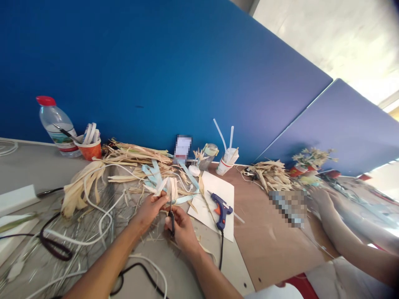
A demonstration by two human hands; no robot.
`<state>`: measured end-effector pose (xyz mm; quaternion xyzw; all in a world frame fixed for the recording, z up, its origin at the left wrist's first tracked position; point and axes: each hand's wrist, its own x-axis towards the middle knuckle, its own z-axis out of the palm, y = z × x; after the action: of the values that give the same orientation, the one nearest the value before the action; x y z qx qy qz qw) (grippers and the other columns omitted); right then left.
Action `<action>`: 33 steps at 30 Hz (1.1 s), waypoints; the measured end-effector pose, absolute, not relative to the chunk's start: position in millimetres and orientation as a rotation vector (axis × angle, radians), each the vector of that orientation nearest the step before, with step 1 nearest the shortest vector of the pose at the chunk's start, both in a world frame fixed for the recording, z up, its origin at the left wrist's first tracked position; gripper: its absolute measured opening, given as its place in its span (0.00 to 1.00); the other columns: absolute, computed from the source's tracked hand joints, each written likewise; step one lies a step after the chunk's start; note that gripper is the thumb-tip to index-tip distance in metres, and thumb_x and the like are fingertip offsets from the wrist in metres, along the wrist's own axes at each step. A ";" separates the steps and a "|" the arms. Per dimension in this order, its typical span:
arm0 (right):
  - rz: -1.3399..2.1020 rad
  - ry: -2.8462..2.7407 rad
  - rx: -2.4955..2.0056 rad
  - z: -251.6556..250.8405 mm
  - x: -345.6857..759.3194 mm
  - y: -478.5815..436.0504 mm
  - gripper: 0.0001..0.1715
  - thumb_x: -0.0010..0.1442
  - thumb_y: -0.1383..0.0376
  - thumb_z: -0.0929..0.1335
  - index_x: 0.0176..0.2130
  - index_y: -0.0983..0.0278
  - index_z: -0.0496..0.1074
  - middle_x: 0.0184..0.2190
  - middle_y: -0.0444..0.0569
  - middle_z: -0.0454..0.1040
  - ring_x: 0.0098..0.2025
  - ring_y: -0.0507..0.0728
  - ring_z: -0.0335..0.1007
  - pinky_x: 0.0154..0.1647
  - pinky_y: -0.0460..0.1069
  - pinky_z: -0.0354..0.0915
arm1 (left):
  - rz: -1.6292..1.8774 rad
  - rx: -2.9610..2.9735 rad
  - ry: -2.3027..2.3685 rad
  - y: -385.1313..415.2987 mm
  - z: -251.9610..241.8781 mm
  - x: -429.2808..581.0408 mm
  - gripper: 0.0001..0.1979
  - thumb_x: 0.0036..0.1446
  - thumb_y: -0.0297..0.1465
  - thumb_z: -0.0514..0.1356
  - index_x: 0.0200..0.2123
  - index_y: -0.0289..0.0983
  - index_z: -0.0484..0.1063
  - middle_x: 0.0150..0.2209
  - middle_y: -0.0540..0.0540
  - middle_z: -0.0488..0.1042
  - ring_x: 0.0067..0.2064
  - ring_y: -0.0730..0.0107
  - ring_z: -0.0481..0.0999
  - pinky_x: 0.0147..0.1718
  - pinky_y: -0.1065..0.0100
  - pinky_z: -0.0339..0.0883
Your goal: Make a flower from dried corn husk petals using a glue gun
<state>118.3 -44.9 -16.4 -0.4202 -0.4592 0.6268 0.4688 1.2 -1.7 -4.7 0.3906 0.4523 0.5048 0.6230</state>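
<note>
In the middle of the table, my left hand (155,205) pinches the lower edge of a pale folded husk piece (172,188). Fingers of my right hand (181,226) are wrapped round the dark handles of a pair of scissors (172,220). The scissor blades point up against the pale piece. Light blue ribbon (152,175) lies just behind my hands, among dried corn husks (137,153). To the right, a blue glue gun (222,210) rests on a white sheet (229,193).
A bottle (59,131) and an orange cup (90,150) stand at the left back. White cables (102,224) cross the left side. A cup with clear sticks (225,165) stands behind the sheet. Another person's arms (336,224) reach in at the right.
</note>
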 end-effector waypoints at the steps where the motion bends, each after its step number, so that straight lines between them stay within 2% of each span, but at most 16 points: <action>1: 1.529 -1.127 -1.029 -16.9 118.4 -45.0 0.14 0.48 0.61 0.69 0.38 0.61 0.69 0.18 0.38 0.63 0.18 0.47 0.52 0.20 0.43 0.51 | 1.154 0.900 1.041 -1.3 -5.7 1.1 0.11 0.41 0.36 0.63 0.22 0.36 0.65 0.19 0.55 0.63 0.23 0.72 0.65 0.28 0.69 0.63; 9: 1.590 -1.049 -1.043 -20.5 118.1 -45.8 0.16 0.47 0.60 0.70 0.39 0.60 0.69 0.17 0.37 0.61 0.17 0.47 0.50 0.18 0.43 0.51 | 1.158 0.928 1.048 -0.8 -4.8 0.8 0.10 0.42 0.36 0.61 0.21 0.36 0.65 0.18 0.55 0.62 0.23 0.73 0.65 0.27 0.70 0.63; 14: 1.534 -1.028 -1.040 -15.6 118.5 -44.5 0.13 0.47 0.60 0.70 0.35 0.60 0.69 0.17 0.37 0.62 0.17 0.48 0.51 0.19 0.43 0.52 | 1.112 0.990 1.024 -1.5 -8.4 0.8 0.07 0.43 0.34 0.60 0.21 0.37 0.65 0.18 0.55 0.65 0.21 0.72 0.66 0.23 0.71 0.61; 20: 1.533 -1.034 -1.039 -17.4 121.6 -43.1 0.16 0.47 0.56 0.71 0.34 0.60 0.69 0.17 0.38 0.63 0.16 0.48 0.52 0.18 0.44 0.52 | 1.071 1.019 1.021 -2.1 -9.5 0.3 0.06 0.43 0.32 0.59 0.20 0.37 0.65 0.17 0.55 0.64 0.18 0.74 0.64 0.19 0.73 0.57; 30: 1.500 -0.966 -1.052 -23.1 125.6 -43.3 0.16 0.49 0.57 0.71 0.36 0.62 0.69 0.17 0.38 0.63 0.16 0.47 0.55 0.18 0.43 0.54 | 1.041 1.048 1.014 -0.9 -12.1 -0.3 0.08 0.45 0.35 0.59 0.22 0.37 0.64 0.18 0.56 0.62 0.21 0.75 0.62 0.23 0.72 0.56; 33: 1.456 -0.891 -0.956 -24.3 130.0 -40.0 0.20 0.48 0.55 0.71 0.39 0.62 0.67 0.20 0.39 0.66 0.17 0.47 0.55 0.18 0.43 0.53 | 1.057 1.076 1.036 -1.3 -6.2 -1.4 0.09 0.44 0.35 0.59 0.21 0.37 0.64 0.18 0.56 0.60 0.22 0.74 0.59 0.24 0.72 0.54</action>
<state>130.0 -40.0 -24.3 -0.4054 -0.3777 0.6172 0.5586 -1.4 -1.3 -6.2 0.4661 0.4488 0.4576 0.6099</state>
